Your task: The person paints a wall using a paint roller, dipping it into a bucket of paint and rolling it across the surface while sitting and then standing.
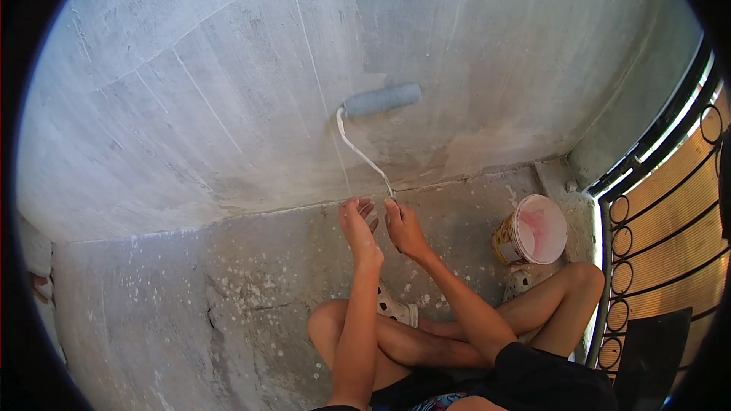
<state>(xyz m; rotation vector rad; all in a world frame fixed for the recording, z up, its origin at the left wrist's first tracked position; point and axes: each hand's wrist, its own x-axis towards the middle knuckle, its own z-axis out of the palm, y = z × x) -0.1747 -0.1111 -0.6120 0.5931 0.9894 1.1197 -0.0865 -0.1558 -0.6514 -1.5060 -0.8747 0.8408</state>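
The paint roller appears to lie against the lower part of the wall, a little above the far edge of the floor, its right end tipped slightly upward. The right hand has its grip closed round the handle at the lower end of the bent white rod. The left hand is just beside it, fingers loosely curled and apparently holding nothing; whether a fingertip brushes the handle I cannot tell.

For an even stroke, it would help to level the roller so that both ends bear equally on the wall; tilted like this, one end may press harder and leave a ridge. Light, steady pressure should serve better than force, with each pass overlapping the last. Near the floor's far edge, slow strokes along the seam should suit best, since the rod could scrape the rough concrete. The left hand could steady the handle if the roller skids.

The bucket stands near the floor's far right corner, pinkish inside; how much it holds is unclear. Any reload there is best rolled out lightly against drips.
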